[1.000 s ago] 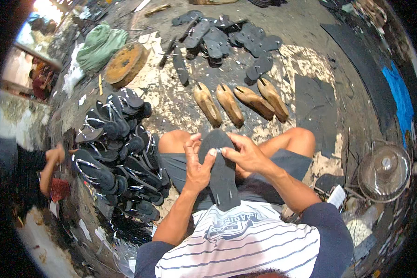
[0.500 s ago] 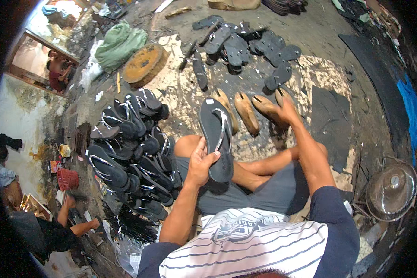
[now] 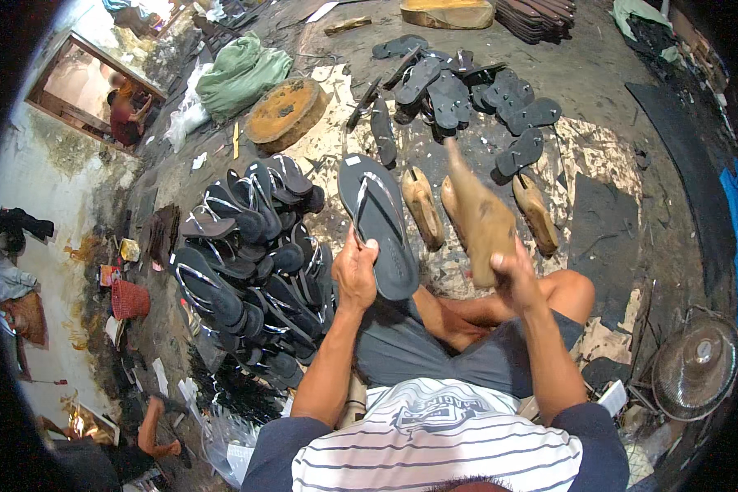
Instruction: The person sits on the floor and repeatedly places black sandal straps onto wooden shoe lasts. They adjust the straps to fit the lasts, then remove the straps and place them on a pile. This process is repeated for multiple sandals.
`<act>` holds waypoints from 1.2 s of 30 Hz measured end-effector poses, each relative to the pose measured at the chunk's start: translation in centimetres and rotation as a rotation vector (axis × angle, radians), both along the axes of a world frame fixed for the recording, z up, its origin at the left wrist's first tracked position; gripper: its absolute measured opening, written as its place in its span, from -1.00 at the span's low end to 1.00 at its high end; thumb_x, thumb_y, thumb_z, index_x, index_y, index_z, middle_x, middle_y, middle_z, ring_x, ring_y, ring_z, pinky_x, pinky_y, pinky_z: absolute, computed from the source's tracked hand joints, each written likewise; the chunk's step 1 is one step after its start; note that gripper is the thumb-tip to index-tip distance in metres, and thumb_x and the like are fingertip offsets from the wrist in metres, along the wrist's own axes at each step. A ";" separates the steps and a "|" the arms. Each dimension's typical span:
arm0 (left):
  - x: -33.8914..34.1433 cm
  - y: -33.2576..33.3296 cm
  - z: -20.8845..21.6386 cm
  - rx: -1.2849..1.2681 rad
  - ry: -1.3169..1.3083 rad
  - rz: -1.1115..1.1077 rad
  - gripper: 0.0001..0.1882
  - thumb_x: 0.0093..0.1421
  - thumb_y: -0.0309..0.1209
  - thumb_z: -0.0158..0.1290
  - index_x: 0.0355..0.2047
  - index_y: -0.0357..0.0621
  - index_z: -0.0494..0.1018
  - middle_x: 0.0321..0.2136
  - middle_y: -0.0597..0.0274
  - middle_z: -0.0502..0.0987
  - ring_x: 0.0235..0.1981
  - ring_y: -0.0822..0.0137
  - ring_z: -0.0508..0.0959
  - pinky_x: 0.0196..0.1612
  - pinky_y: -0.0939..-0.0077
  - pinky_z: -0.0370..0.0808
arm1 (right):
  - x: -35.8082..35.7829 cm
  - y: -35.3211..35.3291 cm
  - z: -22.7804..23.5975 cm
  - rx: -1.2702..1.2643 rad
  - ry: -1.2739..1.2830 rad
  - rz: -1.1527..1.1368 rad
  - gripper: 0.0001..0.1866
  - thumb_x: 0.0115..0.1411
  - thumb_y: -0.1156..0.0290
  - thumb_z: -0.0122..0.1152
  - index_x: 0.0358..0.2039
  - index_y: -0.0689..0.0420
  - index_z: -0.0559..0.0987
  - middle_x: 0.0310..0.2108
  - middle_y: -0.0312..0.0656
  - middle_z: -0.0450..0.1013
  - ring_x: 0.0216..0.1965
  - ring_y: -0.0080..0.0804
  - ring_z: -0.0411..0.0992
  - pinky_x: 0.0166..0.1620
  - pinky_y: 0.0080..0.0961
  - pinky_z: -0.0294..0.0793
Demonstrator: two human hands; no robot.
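Note:
My left hand (image 3: 355, 275) grips a black flip-flop (image 3: 392, 256) by its edge, with the footbed facing up and a shiny patterned thong strap on it. My right hand (image 3: 518, 280) is closed around one end of a wooden shoe last (image 3: 485, 215), raised and tilted, its narrow end pointing away from me. On the floor beyond stand a slotted wooden last (image 3: 422, 211) and another last (image 3: 535, 215); a further one is partly hidden behind the held last. To my left lies a heap of strapped black flip-flops (image 3: 209, 295).
Black soles (image 3: 449, 97) lie scattered ahead. At the far left are a round wooden block (image 3: 287, 113) and a green sack (image 3: 242, 78). A black sheet (image 3: 603, 238) and a fan (image 3: 697, 369) are on the right. Another person's limb (image 3: 152, 430) shows at lower left.
My right hand has lifted a wooden last off the floor and drawn it toward me. The flip-flop in my left hand has tilted the other way, and the view has shifted slightly.

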State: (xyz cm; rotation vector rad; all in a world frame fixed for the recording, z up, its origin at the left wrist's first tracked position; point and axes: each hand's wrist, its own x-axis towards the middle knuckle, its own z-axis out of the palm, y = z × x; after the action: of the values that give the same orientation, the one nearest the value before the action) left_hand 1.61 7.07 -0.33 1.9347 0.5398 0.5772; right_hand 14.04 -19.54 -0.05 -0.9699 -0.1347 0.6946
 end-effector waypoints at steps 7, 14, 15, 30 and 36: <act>0.2 -1.6 2.1 0.309 0.010 0.069 -0.53 0.25 -0.46 -0.15 0.13 -0.50 0.30 -0.16 -0.22 0.55 -0.19 -0.03 0.57 -0.07 0.24 0.46 | -8.6 1.8 6.4 -0.225 -0.251 0.067 -0.25 0.17 0.32 0.35 0.27 0.39 0.25 0.05 0.01 0.44 0.03 -0.32 0.46 0.09 -0.43 0.44; -3.6 -3.3 2.8 0.185 -0.094 -0.169 -0.36 0.28 -0.17 -0.03 0.21 -0.43 0.25 0.04 -0.07 0.45 0.06 0.06 0.47 0.17 0.24 0.35 | -9.9 5.0 5.9 -0.417 -0.772 -0.230 -0.28 0.11 0.36 0.39 0.23 0.34 0.35 0.06 0.12 0.42 0.06 -0.06 0.43 0.13 -0.25 0.40; -4.2 -2.1 2.7 0.063 -0.137 -0.219 -0.32 0.30 -0.10 -0.03 0.25 -0.40 0.22 0.11 -0.01 0.42 0.11 0.10 0.44 0.21 0.24 0.32 | -9.9 5.1 6.0 -0.403 -0.830 -0.239 -0.28 0.10 0.36 0.39 0.24 0.33 0.35 0.06 0.12 0.42 0.07 -0.05 0.42 0.13 -0.24 0.39; 1.0 -5.2 9.3 -0.583 -0.392 -0.133 0.03 0.30 0.22 -0.06 0.47 0.03 -0.39 0.38 0.00 0.02 0.31 0.05 0.22 0.32 0.10 0.24 | -9.7 5.9 4.3 -0.436 -1.213 -0.316 -0.19 -0.01 0.39 0.52 0.24 0.16 0.31 0.17 0.08 0.27 0.11 0.01 0.27 0.16 -0.13 0.23; -3.5 -6.9 7.6 -0.790 -0.252 -0.138 0.39 -0.02 -0.25 0.38 0.42 -0.04 -0.58 0.26 -0.08 0.08 0.21 0.05 0.29 0.25 0.15 0.33 | -8.7 2.0 6.0 -0.374 -1.154 0.169 -0.24 0.15 -0.04 0.33 0.22 0.15 0.37 0.17 0.07 0.29 0.18 0.00 0.24 0.26 -0.08 0.12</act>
State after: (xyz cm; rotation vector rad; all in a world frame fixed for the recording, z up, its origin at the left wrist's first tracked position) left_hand -1.93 0.21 7.24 1.1206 0.3856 0.4204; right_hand 5.31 -17.56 5.91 -1.6446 -1.1381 0.2303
